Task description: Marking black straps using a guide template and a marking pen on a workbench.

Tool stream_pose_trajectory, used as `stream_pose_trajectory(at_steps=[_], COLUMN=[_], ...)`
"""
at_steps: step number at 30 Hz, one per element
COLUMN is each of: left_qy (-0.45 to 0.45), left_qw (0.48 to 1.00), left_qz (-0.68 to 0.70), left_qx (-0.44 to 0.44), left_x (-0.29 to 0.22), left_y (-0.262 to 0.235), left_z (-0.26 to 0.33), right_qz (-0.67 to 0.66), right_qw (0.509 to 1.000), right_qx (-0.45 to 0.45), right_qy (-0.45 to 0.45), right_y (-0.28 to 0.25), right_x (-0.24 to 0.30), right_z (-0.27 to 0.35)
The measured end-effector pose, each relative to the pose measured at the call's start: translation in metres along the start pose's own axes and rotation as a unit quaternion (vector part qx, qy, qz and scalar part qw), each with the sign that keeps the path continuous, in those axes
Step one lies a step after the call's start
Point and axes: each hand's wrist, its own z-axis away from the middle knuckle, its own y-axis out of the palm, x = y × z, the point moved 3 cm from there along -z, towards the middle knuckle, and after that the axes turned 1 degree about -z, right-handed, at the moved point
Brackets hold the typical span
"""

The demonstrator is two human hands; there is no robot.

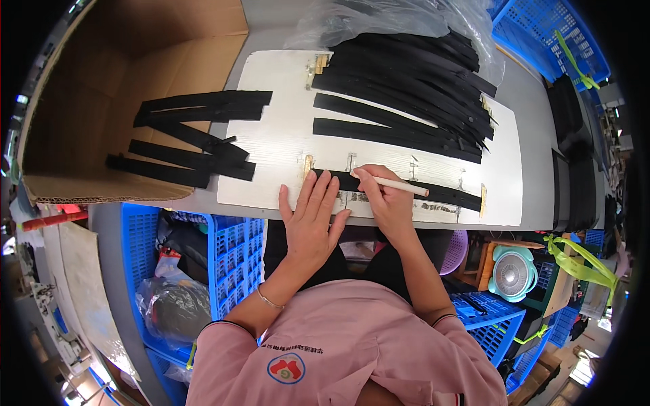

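Observation:
A black fabric strip (443, 195) lies across the near part of a white board (264, 159). My left hand (310, 213) rests flat on the strip's left end, fingers stretched out. In my right hand (391, 208) is a pale, slim pencil (404, 186), its tip end on the strip just right of my left fingers. Two separate black strips (379, 130) lie beyond it, and behind those is a thick pile of similar strips (406, 74). Pieces of tape (483, 199) and dark marks (413, 166) show on the board beside the strip.
At the left, several loose black strips (196, 145) straddle the board's edge and an open cardboard box (135, 40). Clear plastic film (399, 17) lies behind the pile. Blue crates (237, 264) stand below the table, with another blue basket (542, 34) far right. A small fan (512, 273) sits lower right.

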Motion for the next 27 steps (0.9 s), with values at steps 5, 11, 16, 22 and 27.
stream_pose_trajectory(at_steps=[5,11,16,22,27], left_qy=[0.005,0.001,0.001,0.004,0.003], left_qw=[1.000,1.000,1.000,1.000,1.000], left_qz=[0.009,0.016,0.012,0.003,-0.010], left_qx=[-0.005,-0.001,0.001,-0.005,-0.007], left_x=[0.0000,-0.0002,-0.0002,-0.0008,-0.0020], left_y=[-0.0005,0.0004,-0.0008,0.0001,0.0025], left_z=[0.0000,0.0001,0.0000,-0.0002,-0.0015], right_qz=[0.022,0.044,0.038,0.004,0.045], right_qw=[1.000,0.999,0.999,0.999,0.997], right_qx=[-0.005,-0.011,0.002,0.037,0.067], right_qy=[-0.009,-0.025,-0.009,-0.029,-0.021], right_y=[0.0027,0.0047,-0.0020,-0.0006,-0.0048], right_x=[0.0035,0.0052,0.0061,0.0029,0.0041], right_z=[-0.0010,-0.0017,0.0015,0.0024,0.0015])
